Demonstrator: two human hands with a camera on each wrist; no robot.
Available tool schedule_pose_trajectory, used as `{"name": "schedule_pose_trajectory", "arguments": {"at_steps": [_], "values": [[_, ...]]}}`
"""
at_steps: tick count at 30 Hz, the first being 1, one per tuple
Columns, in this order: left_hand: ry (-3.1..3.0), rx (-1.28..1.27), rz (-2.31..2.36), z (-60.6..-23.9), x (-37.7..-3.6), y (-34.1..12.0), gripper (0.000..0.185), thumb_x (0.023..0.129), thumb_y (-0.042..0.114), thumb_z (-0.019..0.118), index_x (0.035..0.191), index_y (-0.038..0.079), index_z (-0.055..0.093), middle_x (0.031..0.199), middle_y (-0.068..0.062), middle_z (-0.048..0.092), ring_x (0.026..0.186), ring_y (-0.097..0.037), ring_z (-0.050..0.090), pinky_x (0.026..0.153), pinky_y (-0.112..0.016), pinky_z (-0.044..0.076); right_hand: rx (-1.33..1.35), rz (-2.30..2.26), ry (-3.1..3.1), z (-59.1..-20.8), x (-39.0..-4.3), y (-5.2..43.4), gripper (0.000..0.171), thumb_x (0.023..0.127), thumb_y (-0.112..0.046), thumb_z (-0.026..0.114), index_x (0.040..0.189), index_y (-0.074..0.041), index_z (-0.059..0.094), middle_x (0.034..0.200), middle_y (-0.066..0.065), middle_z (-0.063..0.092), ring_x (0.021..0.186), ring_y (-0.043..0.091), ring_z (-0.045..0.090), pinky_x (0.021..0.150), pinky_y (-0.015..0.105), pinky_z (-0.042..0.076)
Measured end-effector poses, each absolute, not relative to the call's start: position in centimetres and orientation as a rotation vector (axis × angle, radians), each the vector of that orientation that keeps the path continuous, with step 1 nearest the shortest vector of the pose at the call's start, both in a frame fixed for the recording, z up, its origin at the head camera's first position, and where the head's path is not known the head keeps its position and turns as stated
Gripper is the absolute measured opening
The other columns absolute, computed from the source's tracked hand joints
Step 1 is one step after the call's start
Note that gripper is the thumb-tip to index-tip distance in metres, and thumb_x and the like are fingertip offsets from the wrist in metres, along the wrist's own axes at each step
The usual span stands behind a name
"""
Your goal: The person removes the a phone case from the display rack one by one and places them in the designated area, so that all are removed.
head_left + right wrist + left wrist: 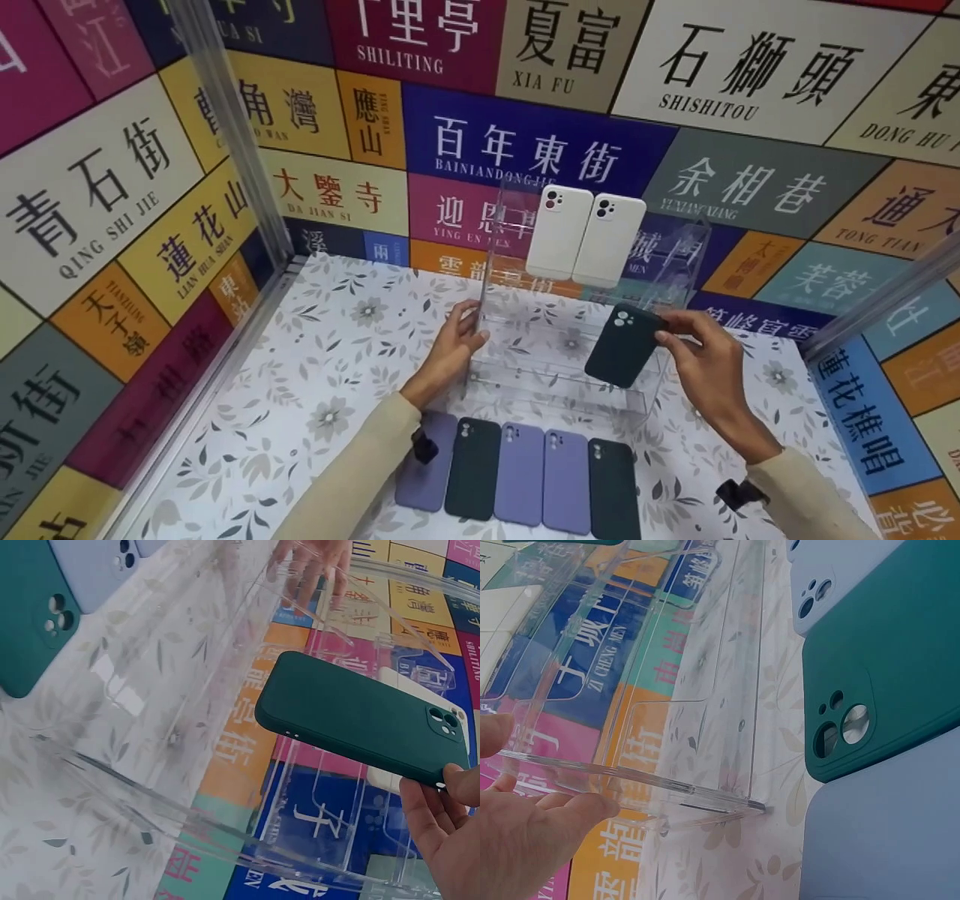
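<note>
My right hand [709, 367] pinches a dark green phone case [624, 346] by its upper right edge, thumb in front. The case is tilted, camera holes toward the top, in front of the middle of a clear acrylic display stand [555, 381]. In the right wrist view, the green case [352, 716] hangs over the stand's tiers. My left hand [456, 341] grips the stand's left side panel; the left wrist view has its thumb and fingers on either side of the clear edge [652, 778]. Two white phone cases [559, 232] lean side by side on the top tier.
In front of the stand lies a row of phone cases on the floral tabletop [330, 360]: purple ones [519, 480] and dark green ones [472, 472]. The left sleeve overlaps the leftmost purple case [420, 487]. Panels with coloured street-name signs [525, 142] enclose the table.
</note>
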State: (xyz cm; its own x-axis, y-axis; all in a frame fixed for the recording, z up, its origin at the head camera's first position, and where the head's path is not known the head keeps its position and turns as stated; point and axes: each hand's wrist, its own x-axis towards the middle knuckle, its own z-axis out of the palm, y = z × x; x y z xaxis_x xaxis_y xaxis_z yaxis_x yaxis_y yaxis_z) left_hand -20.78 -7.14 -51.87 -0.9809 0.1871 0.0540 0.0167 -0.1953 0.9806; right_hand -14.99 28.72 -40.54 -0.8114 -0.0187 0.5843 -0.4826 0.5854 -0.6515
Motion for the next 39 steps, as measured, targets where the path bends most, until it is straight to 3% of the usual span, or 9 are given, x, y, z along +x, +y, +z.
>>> {"name": "schedule_pose_trajectory", "arguments": {"at_steps": [11, 19, 39], "values": [[1.912, 0.256, 2.326, -51.9, -20.8, -7.2, 0.060, 0.107, -0.006, 0.057, 0.162, 0.000, 0.035, 0.173, -0.030, 0.035, 0.162, -0.043, 0.034, 0.129, -0.053, 0.035, 0.378, 1.181, -2.309, -42.4, -12.7, 31.0, 0.032, 0.091, 0.020, 0.077, 0.119, 0.006, 0.076, 0.110, 0.018, 0.076, 0.100, 0.001, 0.071, 0.085, 0.009, 0.056], [1.910, 0.283, 2.321, -52.0, -20.9, -7.4, 0.061, 0.107, -0.004, 0.058, 0.163, 0.000, 0.035, 0.173, -0.031, 0.034, 0.163, -0.041, 0.033, 0.129, -0.053, 0.034, 0.301, 1.121, -2.383, -43.8, -10.6, 32.8, 0.030, 0.094, 0.016, 0.078, 0.120, 0.001, 0.078, 0.107, 0.015, 0.077, 0.100, -0.006, 0.071, 0.082, 0.007, 0.053], [1.917, 0.236, 2.309, -52.2, -20.7, -7.2, 0.059, 0.106, -0.006, 0.057, 0.161, 0.003, 0.038, 0.172, -0.029, 0.038, 0.161, -0.041, 0.037, 0.128, -0.050, 0.036, 0.114, 1.193, -2.532, -47.0, -6.9, 35.8, 0.026, 0.096, 0.013, 0.076, 0.119, 0.003, 0.077, 0.102, 0.017, 0.077, 0.089, -0.004, 0.074, 0.081, 0.010, 0.057]]}}
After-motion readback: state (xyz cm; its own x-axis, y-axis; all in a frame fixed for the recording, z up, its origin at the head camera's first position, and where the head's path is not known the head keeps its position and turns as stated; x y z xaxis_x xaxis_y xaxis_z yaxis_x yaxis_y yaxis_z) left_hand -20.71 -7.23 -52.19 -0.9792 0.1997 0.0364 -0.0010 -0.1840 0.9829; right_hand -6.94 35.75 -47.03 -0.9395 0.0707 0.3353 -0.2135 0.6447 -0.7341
